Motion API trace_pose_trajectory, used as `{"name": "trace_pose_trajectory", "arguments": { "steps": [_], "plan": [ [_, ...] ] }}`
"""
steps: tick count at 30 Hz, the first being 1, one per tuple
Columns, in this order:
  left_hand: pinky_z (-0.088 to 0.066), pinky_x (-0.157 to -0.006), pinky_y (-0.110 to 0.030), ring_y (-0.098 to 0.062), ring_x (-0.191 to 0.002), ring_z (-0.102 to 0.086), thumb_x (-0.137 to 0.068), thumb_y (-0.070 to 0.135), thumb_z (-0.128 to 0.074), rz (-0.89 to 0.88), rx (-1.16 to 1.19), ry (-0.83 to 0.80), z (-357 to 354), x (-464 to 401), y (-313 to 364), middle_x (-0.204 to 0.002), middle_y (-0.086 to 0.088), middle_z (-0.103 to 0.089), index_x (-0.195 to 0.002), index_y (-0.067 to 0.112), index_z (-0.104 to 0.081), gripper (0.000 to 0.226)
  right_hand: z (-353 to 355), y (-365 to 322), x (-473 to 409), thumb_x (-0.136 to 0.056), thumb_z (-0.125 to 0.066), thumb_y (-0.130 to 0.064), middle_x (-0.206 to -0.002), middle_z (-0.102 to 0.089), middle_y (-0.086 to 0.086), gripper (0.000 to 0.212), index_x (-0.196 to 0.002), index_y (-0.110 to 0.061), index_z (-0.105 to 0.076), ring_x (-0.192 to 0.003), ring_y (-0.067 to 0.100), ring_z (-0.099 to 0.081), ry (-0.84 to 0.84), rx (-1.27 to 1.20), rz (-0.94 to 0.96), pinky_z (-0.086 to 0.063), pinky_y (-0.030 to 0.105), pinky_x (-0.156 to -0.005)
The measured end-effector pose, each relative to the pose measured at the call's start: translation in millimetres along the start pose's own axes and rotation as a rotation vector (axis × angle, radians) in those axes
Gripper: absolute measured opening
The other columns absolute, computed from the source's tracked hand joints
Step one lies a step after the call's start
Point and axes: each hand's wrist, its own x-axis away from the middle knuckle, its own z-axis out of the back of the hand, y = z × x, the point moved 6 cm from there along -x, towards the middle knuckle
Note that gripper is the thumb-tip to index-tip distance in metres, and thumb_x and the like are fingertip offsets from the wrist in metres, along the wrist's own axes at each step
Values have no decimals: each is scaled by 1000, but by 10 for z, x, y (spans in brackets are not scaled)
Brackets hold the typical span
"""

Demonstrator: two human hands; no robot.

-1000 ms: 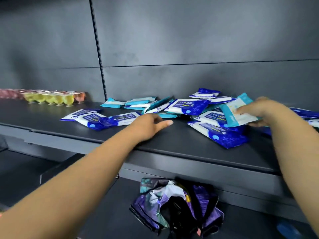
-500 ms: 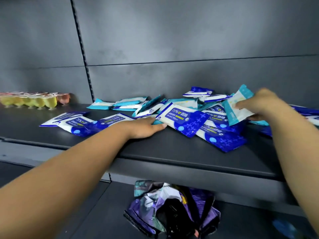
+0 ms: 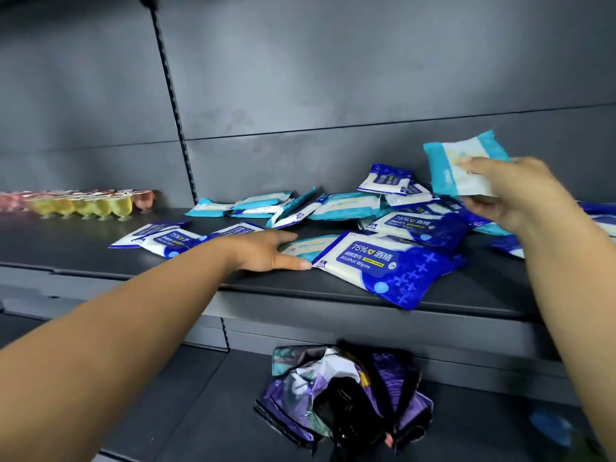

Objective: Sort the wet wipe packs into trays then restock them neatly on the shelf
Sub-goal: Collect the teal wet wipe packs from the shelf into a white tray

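Several wet wipe packs lie scattered on the dark shelf [image 3: 100,258], some dark blue, some teal. A large dark blue alcohol wipes pack [image 3: 383,265] lies nearest the front edge. My left hand [image 3: 266,250] rests flat on the shelf, its fingers touching a teal pack [image 3: 310,245] beside that blue pack. My right hand [image 3: 513,191] holds a teal and white pack [image 3: 456,168] lifted above the pile. More teal packs [image 3: 266,203] sit toward the back. No tray is in view.
A row of yellow and pink jelly cups [image 3: 80,205] stands at the shelf's back left. A crumpled purple bag [image 3: 340,395] lies on the lower shelf. A slotted upright [image 3: 170,95] splits the grey back panel.
My right hand has raised the teal pack higher above the pile. My left hand has slid right onto a teal pack by the big blue pack, which now lies nearer the front edge.
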Motion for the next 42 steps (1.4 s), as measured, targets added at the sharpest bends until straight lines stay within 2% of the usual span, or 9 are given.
{"name": "trace_pose_trajectory", "arguments": {
  "steps": [3,8,15,19,22,26,31,38,42],
  "plan": [
    [-28,-110,-34,-22,-134,-32,-63,77,-48,64,-72,25,45,-1,-11,-149,-4,-31,-145,21,-28,101,-312,100,537,-88,-59,-13,-50,-64,-1,12,-78,-15,-54,-39,10,-60,-180,-255,-165,-50,21,-39],
    [-40,-92,-33,-27,-114,-49,-70,75,-50,212,-42,145,95,68,-118,-131,-11,-50,-133,9,-43,91,-788,574,1009,-88,-61,-16,-82,-63,2,6,-82,-16,-58,-67,19,-62,-354,-205,-382,-52,49,-70],
    [-33,-74,-27,-25,-94,-46,-80,56,-59,268,131,416,202,353,-167,-112,-11,-54,-122,4,-44,69,-992,672,776,-88,-62,-10,-94,-62,4,10,-95,-13,-56,-90,20,-59,-236,-119,-297,-51,42,-82],
    [-38,-77,-25,-24,-107,-55,-79,43,-68,184,514,648,176,574,-345,-113,-7,-60,-119,7,-48,58,-1086,631,825,-87,-64,-15,-90,-64,0,15,-83,-21,-51,-79,12,-61,-267,-65,-205,-53,33,-79],
    [-48,-80,-28,-18,-95,-61,-76,34,-73,100,925,799,73,912,-479,-112,-3,-63,-110,12,-51,46,-1157,605,1014,-87,-63,-16,-92,-63,-1,15,-85,-22,-49,-79,12,-62,-247,-47,-127,-52,32,-76],
    [-53,-71,-15,-2,-75,-65,-78,13,-71,-107,1309,717,-253,1432,-616,-92,9,-69,-95,21,-60,22,-1312,666,1516,-89,-51,-5,-80,-60,-1,16,-81,-18,-48,-66,11,-58,-210,-149,-79,-50,30,-67],
    [-53,-84,-30,-15,-92,-67,-82,17,-64,-77,1485,538,-891,1831,-1171,-97,5,-72,-96,19,-63,14,-1566,1243,2284,-86,-52,3,-82,-63,1,20,-85,-17,-52,-71,14,-59,-237,-157,-81,-49,32,-74],
    [-51,-87,-38,-19,-93,-67,-85,24,-62,292,1573,271,-2318,2054,-2186,-105,-4,-70,-101,16,-62,18,-1593,2745,3085,-86,-51,4,-83,-71,-1,18,-96,-10,-58,-71,13,-67,-355,-43,-469,-55,27,-67],
    [-56,-70,-31,-14,-75,-68,-88,13,-54,543,1669,85,-3585,2294,-2429,-96,-8,-69,-112,6,-58,25,-1222,3830,3489,-84,-56,6,-78,-71,-2,20,-88,-12,-62,-70,13,-64,-332,214,-660,-50,31,-72]
  ]
}}
